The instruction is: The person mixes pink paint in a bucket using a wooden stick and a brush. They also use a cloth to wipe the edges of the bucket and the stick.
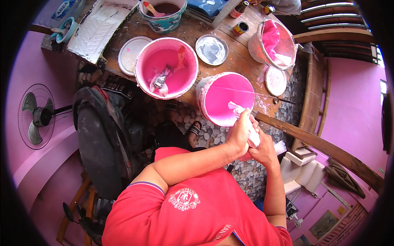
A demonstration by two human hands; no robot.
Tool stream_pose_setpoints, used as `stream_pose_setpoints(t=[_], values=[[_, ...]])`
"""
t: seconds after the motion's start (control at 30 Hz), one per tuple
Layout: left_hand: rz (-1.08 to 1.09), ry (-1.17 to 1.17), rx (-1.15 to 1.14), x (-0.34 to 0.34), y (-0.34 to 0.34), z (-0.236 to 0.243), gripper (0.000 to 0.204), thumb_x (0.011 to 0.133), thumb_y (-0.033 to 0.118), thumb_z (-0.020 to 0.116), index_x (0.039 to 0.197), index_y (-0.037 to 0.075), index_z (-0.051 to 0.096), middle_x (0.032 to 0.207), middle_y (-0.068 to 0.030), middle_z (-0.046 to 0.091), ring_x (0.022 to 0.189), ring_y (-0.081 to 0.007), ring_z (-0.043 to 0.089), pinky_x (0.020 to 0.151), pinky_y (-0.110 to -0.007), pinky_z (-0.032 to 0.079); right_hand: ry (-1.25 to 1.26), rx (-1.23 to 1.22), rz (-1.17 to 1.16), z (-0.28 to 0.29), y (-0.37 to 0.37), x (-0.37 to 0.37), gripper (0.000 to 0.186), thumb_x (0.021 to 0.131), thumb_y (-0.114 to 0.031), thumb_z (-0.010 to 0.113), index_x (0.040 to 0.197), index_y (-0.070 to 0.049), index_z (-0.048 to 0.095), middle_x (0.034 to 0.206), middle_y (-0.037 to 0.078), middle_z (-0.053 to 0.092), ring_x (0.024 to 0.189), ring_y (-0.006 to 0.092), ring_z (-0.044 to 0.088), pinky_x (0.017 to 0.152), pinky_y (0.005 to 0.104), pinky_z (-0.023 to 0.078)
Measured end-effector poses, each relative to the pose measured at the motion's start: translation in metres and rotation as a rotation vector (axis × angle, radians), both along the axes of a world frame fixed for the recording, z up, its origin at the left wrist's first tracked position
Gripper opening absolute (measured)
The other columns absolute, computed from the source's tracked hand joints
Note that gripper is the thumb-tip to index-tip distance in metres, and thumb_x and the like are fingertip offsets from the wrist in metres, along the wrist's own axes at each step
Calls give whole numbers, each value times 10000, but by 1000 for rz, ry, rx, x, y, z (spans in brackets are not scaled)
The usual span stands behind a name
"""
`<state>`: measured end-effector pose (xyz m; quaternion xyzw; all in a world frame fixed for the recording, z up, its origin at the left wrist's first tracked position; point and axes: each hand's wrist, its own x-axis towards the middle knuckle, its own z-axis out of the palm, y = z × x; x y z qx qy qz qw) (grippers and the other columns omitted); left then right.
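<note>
My left hand [239, 134] and my right hand [264, 149] are both closed around a crumpled white bundle [254, 139]; whether it is cloth or soft plastic I cannot tell. Its loose upper end [235, 108] sticks out above my left fingers, over the near right rim of a white bucket [200, 96]. Bright pink paint [221, 98] fills the inside of that bucket. Across its mouth lies a thin stick [269, 96], its dark end past the right rim. To the left, a larger bucket [138, 63] holds pink paint, a red-handled brush [181, 56] and a smeared crumpled wrapper [162, 77].
On the wooden table [186, 30] are round lids [211, 50], a white-coated paint tray [98, 30], a teal bucket [158, 25], small cans [241, 28] and a bucket [254, 41] with pink cloth. A motorcycle [102, 135] stands left; a wooden beam [320, 145] runs right.
</note>
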<state>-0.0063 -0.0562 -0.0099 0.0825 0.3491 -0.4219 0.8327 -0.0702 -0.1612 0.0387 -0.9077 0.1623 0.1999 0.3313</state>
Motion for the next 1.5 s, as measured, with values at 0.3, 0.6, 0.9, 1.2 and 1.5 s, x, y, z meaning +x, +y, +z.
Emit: stream_pose_setpoints(t=[0.3,0.6,0.9,1.2,1.5], values=[[3,-35,2,-2,1,-2,313,1039,362,518,889,90,474,717,-57,500,654,-182,521,651,-325,487,-37,18,-18,-7,0,-5,588,710,-124,720,1277,-25,597,959,271,701,954,470,672,805,479,546],[0,-35,2,-2,2,-1,322,1037,384,517,894,98,475,705,-54,501,660,-179,527,658,-312,482,-82,29,-15,-3,5,-4,579,701,-104,709,1261,-11,594,965,274,699,972,471,668,819,468,544],[-2,-60,65,-3,6,6,327,992,405,472,847,112,468,681,-40,509,644,-156,533,642,-304,465,-35,2,-30,-4,7,-7,453,725,-124,733,1148,-15,612,933,264,706,941,470,675,789,479,547],[67,-102,16,-5,14,7,370,954,433,422,833,91,493,725,-61,544,687,-185,573,705,-334,488,-40,4,-22,-1,9,-5,447,736,-118,714,1164,-31,620,930,255,711,934,467,676,793,476,550],[31,-147,86,-7,14,4,426,1004,463,371,862,80,492,730,-56,535,676,-174,568,687,-319,494,-27,2,-10,-6,6,-7,494,725,-130,714,1200,-37,614,936,261,708,940,466,673,798,481,545]])
